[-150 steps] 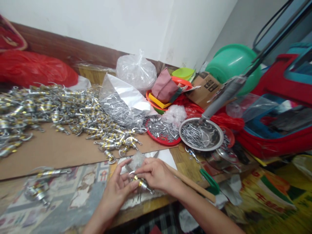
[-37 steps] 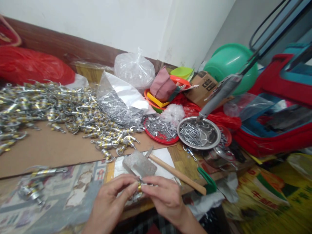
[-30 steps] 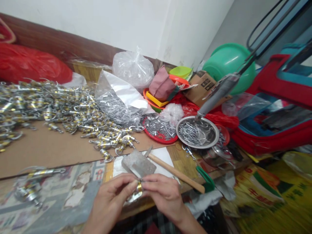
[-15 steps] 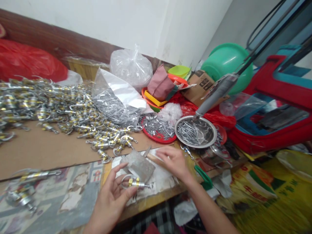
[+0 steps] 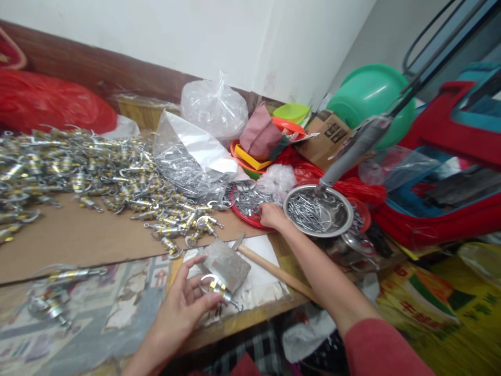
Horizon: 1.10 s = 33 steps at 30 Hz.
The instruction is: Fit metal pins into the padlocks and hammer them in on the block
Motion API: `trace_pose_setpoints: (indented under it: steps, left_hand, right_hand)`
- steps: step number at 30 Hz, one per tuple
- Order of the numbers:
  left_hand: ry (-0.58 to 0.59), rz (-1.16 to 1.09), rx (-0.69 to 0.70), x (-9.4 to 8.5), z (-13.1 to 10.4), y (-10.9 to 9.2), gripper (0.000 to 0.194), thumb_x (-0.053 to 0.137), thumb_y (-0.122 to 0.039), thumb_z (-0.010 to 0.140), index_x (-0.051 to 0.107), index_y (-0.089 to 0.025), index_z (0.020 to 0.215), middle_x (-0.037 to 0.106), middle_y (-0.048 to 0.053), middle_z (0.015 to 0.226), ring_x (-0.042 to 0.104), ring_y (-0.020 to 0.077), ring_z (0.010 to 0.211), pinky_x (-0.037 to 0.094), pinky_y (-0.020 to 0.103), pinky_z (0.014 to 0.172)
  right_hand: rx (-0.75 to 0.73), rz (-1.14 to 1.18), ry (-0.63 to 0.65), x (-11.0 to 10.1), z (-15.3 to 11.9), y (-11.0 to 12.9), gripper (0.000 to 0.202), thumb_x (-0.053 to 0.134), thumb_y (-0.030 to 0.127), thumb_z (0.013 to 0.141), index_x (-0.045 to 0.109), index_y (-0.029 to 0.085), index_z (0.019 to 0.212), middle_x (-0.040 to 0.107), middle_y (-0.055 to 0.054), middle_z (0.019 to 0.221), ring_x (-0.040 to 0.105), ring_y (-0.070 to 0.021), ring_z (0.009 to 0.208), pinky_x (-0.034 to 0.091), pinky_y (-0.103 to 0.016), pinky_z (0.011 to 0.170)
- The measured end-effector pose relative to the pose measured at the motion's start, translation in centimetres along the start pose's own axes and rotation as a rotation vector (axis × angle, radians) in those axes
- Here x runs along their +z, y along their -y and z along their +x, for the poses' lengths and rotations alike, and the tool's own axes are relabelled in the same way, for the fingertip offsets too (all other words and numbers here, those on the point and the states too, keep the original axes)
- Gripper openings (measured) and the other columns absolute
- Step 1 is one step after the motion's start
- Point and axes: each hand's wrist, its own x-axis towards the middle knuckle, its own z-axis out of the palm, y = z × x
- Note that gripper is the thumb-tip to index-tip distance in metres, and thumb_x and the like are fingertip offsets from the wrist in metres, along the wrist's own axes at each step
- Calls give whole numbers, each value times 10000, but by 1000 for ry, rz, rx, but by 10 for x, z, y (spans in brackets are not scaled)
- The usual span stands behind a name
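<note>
My left hand (image 5: 187,300) holds a silver metal fitting (image 5: 217,286) with yellow bands, a curved wire loop and a small eye at its end, between thumb and fingers. My right hand (image 5: 272,215) reaches to the front edge of a red plate (image 5: 250,222) heaped with small metal pieces; its fingers are curled together, and what they pinch is hidden. Between the hands a grey metal block (image 5: 227,265) lies on white paper. A hammer (image 5: 274,269) rests beside it, its wooden handle passing under my right forearm.
A large pile of similar fittings (image 5: 78,172) covers the bench's left, with a few more (image 5: 50,297) nearer me. Behind are a clear bag of metal parts (image 5: 183,172) and a pink container (image 5: 260,133). A steel bowl of pins (image 5: 313,211) stands right, below a grey-handled tool (image 5: 352,149).
My right hand has moved forward from above the hammer handle to the red plate, uncovering the handle. My left hand stays near the block, and the fitting in it is tilted further down.
</note>
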Motion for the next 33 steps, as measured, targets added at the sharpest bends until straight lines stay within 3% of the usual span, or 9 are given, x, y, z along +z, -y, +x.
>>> trace_pose_setpoints:
  steps: [5, 9, 13, 16, 26, 30, 33]
  left_hand:
    - [-10, -69, 17, -6, 4, 4, 680, 722, -216, 591, 309, -251, 1129, 580, -23, 763, 629, 176, 718, 489, 317, 677]
    - [-48, -87, 24, -5, 9, 6, 705, 740, -211, 558, 329, -245, 1130, 595, -27, 720, 623, 170, 661, 495, 308, 624]
    - [-46, -90, 46, -4, 11, 5, 702, 740, -193, 550, 335, -237, 1122, 598, -37, 666, 606, 146, 590, 481, 268, 568]
    - [-17, -86, 47, -5, 11, 3, 698, 732, -169, 562, 325, -233, 1125, 599, -35, 681, 599, 132, 600, 476, 259, 584]
    - [-30, -91, 34, -7, 11, 5, 700, 738, -165, 546, 340, -234, 1117, 568, -51, 680, 580, 120, 625, 462, 241, 597]
    - [-16, -98, 38, -7, 11, 6, 692, 727, -168, 569, 330, -239, 1132, 563, -48, 693, 581, 120, 620, 471, 250, 598]
    - [-13, -92, 43, -6, 11, 5, 692, 723, -175, 576, 323, -236, 1137, 565, -41, 700, 596, 133, 615, 480, 263, 588]
  right_hand:
    - [-40, 207, -152, -13, -23, 6, 160, 534, 202, 804, 619, 95, 886, 653, -78, 870, 607, -173, 834, 473, -314, 758]
    - [-150, 405, -206, -9, -76, 43, 200, 530, 217, 790, 629, 131, 940, 685, -47, 857, 638, -137, 749, 501, -240, 668]
    - [-518, 660, -285, 5, -124, 81, 133, 544, 151, 762, 675, 166, 743, 687, -29, 720, 624, -125, 666, 490, -232, 636]
    - [-670, 539, -378, 13, -137, 94, 201, 483, 102, 777, 670, 167, 745, 668, -38, 710, 584, -137, 661, 456, -264, 646]
    - [-563, 86, -290, 11, -170, 113, 240, 406, 91, 821, 592, 152, 960, 560, -70, 744, 455, -189, 690, 358, -302, 591]
    - [-510, 184, -237, 13, -175, 109, 343, 392, 65, 814, 559, 206, 1077, 542, -56, 795, 461, -182, 735, 377, -290, 617]
    - [-483, 369, -263, 17, -170, 85, 395, 338, 58, 831, 528, 220, 1137, 531, -63, 894, 490, -168, 829, 420, -275, 686]
